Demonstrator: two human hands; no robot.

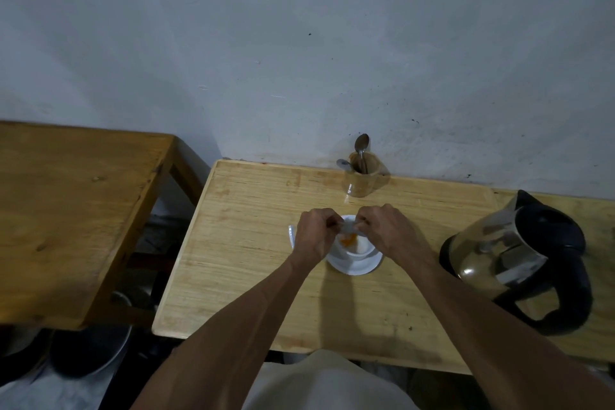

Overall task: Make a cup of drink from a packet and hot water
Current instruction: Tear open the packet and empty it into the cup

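Left hand [314,233] and right hand [387,230] pinching packet [349,227] over cup [357,247] at table centre; orange powder apparently inside. Kettle [519,260] at three o'clock, water unpoured.

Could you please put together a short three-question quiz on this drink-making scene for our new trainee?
1. True or false: the kettle stands to the left of the cup.
2. What do both hands, the left hand and the right hand, hold over the cup?
A. a spoon
B. a packet
C. a lid
3. Where are the spoons kept?

Key:
1. False; it stands to the right.
2. B; the packet is pinched between both hands above the cup, which sits on a saucer and already holds some orange powder.
3. In the holder by the wall.
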